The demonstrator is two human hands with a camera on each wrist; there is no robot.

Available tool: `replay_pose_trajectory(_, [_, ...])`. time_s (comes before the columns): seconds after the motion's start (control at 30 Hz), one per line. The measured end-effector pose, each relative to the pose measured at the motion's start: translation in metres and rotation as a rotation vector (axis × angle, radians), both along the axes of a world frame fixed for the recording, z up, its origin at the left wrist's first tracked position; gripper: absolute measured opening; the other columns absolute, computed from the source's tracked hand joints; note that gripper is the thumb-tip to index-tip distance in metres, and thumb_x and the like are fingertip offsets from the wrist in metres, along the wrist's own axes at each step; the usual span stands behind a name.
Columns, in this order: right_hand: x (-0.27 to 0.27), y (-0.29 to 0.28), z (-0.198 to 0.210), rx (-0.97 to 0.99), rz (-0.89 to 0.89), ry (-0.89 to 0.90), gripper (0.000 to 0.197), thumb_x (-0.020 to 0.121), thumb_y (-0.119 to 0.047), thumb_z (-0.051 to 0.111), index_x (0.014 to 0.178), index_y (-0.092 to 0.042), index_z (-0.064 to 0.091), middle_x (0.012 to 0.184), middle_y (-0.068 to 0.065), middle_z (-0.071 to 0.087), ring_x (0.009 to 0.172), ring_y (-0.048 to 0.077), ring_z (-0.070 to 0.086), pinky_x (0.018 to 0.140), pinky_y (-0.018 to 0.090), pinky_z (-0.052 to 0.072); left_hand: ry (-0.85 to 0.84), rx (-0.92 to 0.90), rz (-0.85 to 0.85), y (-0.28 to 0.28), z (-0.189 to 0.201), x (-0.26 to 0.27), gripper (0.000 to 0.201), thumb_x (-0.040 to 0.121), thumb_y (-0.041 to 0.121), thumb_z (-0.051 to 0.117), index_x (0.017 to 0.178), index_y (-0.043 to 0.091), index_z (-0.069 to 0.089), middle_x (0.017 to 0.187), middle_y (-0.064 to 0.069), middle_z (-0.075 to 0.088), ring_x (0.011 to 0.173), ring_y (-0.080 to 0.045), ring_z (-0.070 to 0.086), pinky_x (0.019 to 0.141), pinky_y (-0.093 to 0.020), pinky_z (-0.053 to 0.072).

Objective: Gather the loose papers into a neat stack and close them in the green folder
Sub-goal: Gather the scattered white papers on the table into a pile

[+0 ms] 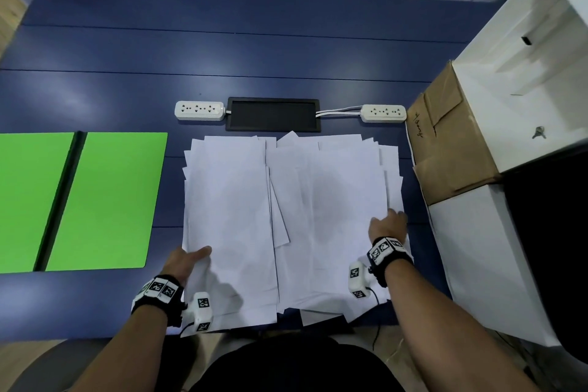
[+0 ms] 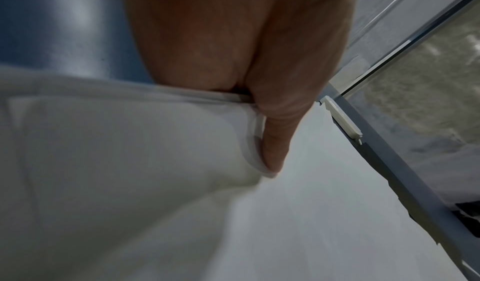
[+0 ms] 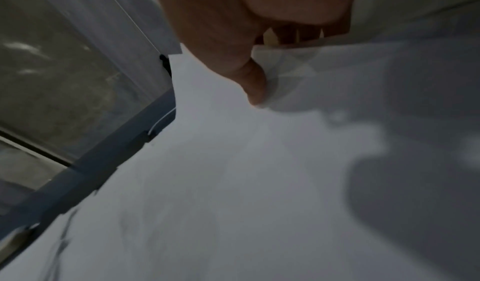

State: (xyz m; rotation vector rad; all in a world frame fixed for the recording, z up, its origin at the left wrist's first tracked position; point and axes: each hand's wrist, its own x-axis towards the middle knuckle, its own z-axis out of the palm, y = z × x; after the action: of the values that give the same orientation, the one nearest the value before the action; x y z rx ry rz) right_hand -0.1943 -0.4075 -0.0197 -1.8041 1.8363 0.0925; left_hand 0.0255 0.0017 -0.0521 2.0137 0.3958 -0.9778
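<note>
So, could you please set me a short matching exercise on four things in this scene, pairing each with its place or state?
Things:
1. green folder
2. loose papers
3. left hand
4. cardboard box

Places or states:
A. grips the left near edge of the sheets
B. lies open and flat at the table's left
C. stands at the table's right edge
D. spread unevenly in the middle, overlapping

Pairs: 1-B, 2-D, 3-A, 4-C

one folder (image 1: 108,200), two power strips (image 1: 199,110), two hands (image 1: 183,259)
</note>
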Motion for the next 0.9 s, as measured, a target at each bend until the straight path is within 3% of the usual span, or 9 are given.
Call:
replay_pose_trajectory(0.1, [-0.008, -0.002, -0.010, 0.062, 0.055, -0.025, 0.036, 0.087, -0.015, 0.058, 0.121, -0.005, 0.062, 0.127, 0.018, 0.062, 0.114, 0.038, 0.062, 0.091, 0.035, 0.053, 0.000, 0.009, 0.008, 0.002, -0.005, 0.001, 0.037, 0.081, 0.020, 0.085, 0.100, -0.006, 0.069, 0.083, -0.021, 0.074, 0.074, -0.034, 0.070, 0.070, -0.039, 0.056])
replay_pose_trajectory(0.2, [-0.005, 0.012, -0.016, 0.087, 0.117, -0.053, 0.034, 0.087, -0.019, 0.056, 0.119, -0.011, 0.061, 0.119, 0.013, 0.068, 0.107, 0.037, 0.066, 0.090, 0.041, 0.057, 0.006, 0.012, 0.024, 0.005, -0.009, 0.003, 0.046, 0.076, 0.025, 0.088, 0.101, -0.009, 0.069, 0.088, -0.025, 0.075, 0.078, -0.036, 0.071, 0.076, -0.047, 0.057])
replay_pose_trajectory(0.27, [-0.003, 0.020, -0.011, 0.072, 0.126, -0.067, 0.029, 0.091, -0.016, 0.054, 0.119, -0.010, 0.060, 0.114, 0.014, 0.068, 0.103, 0.038, 0.067, 0.084, 0.039, 0.056, -0.002, 0.030, 0.016, 0.005, -0.012, 0.004, 0.045, 0.078, 0.025, 0.087, 0.100, -0.010, 0.069, 0.088, -0.025, 0.074, 0.075, -0.034, 0.068, 0.072, -0.044, 0.055])
replay_pose_trajectory(0.4, [-0.006, 0.013, -0.008, 0.012, 0.113, 0.000, 0.040, 0.093, -0.012, 0.058, 0.132, -0.005, 0.057, 0.141, 0.014, 0.043, 0.121, 0.040, 0.052, 0.091, 0.040, 0.049, 0.000, 0.047, 0.011, 0.001, -0.012, 0.003, 0.039, 0.081, 0.022, 0.085, 0.094, -0.011, 0.067, 0.078, -0.021, 0.069, 0.066, -0.028, 0.062, 0.064, -0.033, 0.047])
replay_pose_trajectory(0.5, [-0.009, 0.006, -0.006, 0.098, 0.046, 0.041, 0.038, 0.089, -0.015, 0.060, 0.127, -0.012, 0.060, 0.140, 0.013, 0.037, 0.119, 0.040, 0.050, 0.087, 0.038, 0.048, 0.007, 0.058, 0.014, -0.001, -0.005, 0.001, 0.031, 0.084, 0.019, 0.082, 0.082, -0.007, 0.065, 0.063, -0.013, 0.062, 0.056, -0.024, 0.055, 0.055, -0.029, 0.042])
replay_pose_trajectory(0.57, [-0.009, 0.003, -0.005, 0.114, 0.030, 0.050, 0.034, 0.085, -0.019, 0.061, 0.118, -0.018, 0.063, 0.134, 0.012, 0.047, 0.114, 0.039, 0.055, 0.097, 0.045, 0.046, 0.014, 0.058, 0.016, 0.002, -0.010, 0.002, 0.042, 0.080, 0.023, 0.086, 0.091, -0.012, 0.067, 0.076, -0.023, 0.071, 0.064, -0.030, 0.064, 0.063, -0.037, 0.051])
replay_pose_trajectory(0.67, [-0.006, 0.004, -0.003, -0.004, 0.095, 0.103, 0.037, 0.088, -0.021, 0.060, 0.125, -0.017, 0.060, 0.133, 0.010, 0.055, 0.119, 0.033, 0.053, 0.103, 0.047, 0.034, 0.007, 0.054, 0.035, 0.006, -0.014, 0.005, 0.049, 0.076, 0.025, 0.088, 0.099, -0.013, 0.067, 0.090, -0.029, 0.073, 0.073, -0.034, 0.068, 0.070, -0.042, 0.054])
replay_pose_trajectory(0.8, [-0.005, 0.015, 0.006, -0.080, 0.063, -0.147, 0.025, 0.090, -0.007, 0.058, 0.114, -0.015, 0.055, 0.111, 0.008, 0.065, 0.103, 0.035, 0.065, 0.086, 0.042, 0.052, 0.000, 0.074, 0.007, 0.005, -0.013, 0.005, 0.050, 0.076, 0.026, 0.089, 0.098, -0.013, 0.066, 0.085, -0.026, 0.072, 0.073, -0.033, 0.067, 0.070, -0.042, 0.053])
replay_pose_trajectory(0.9, [-0.003, 0.021, 0.005, 0.002, 0.002, -0.239, 0.038, 0.089, -0.003, 0.057, 0.122, -0.016, 0.047, 0.110, 0.012, 0.068, 0.098, 0.036, 0.067, 0.080, 0.038, 0.056, -0.007, 0.080, -0.001, 0.007, -0.017, 0.006, 0.061, 0.070, 0.035, 0.091, 0.100, -0.012, 0.065, 0.083, -0.021, 0.071, 0.073, -0.034, 0.068, 0.068, -0.044, 0.055])
